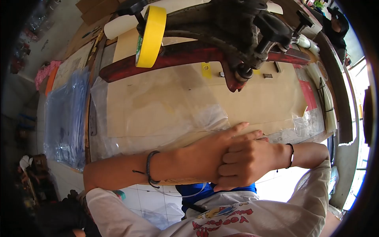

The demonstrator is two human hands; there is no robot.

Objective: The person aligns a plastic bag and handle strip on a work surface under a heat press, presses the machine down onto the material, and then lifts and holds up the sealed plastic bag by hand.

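My left hand reaches over the near edge of the work table, its fingers stretched out toward the right. Under its fingertips lies the near edge of a tan sheet, partly covered by clear plastic film. My right hand comes in from the right, with curled fingers resting against the back of my left hand. Its palm is hidden, and no object shows in it. Just beyond my hands, a red metal bar on a dark metal arm spans the sheet. A yellow tape roll hangs on it.
Stacked clear plastic bags lie at the left. Small metal blocks and a yellow tab sit near the bar. A red patch and a pale bundle are at the right. Another person is at the far right.
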